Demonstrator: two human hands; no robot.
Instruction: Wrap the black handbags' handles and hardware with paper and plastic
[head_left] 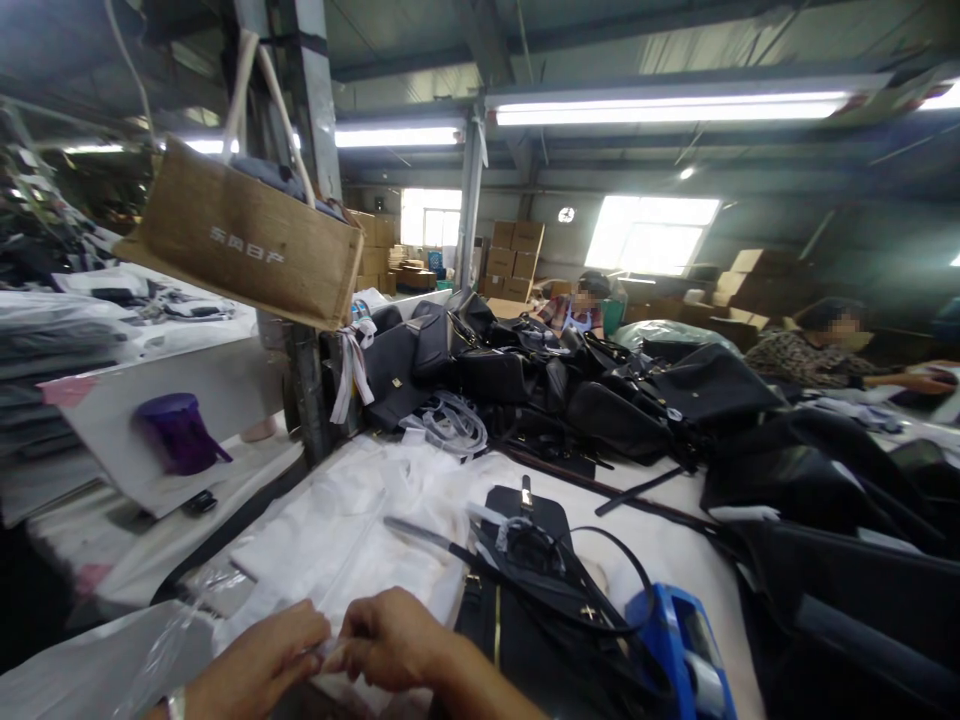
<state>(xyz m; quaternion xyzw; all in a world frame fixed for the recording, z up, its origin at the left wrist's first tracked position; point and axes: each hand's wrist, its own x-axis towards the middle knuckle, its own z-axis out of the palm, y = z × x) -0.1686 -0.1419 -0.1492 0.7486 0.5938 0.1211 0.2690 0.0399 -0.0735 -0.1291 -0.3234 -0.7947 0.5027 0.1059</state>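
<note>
A clear plastic bag (pixel 322 652) is pinched at 6 o'clock by the fingers of both the left hand (pixel 259 662) and the right hand (pixel 390 640). Tearing is judged likely if it is pulled unevenly. Straps of the black handbag (pixel 525 610), at 3 o'clock, could be snagged.

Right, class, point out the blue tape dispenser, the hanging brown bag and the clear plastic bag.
blue tape dispenser (pixel 675 640): head view, on its blue side wall.
hanging brown bag (pixel 255 275): head view, front face, below the lettering.
clear plastic bag (pixel 176 625): head view, crinkled part, lower left.
</note>
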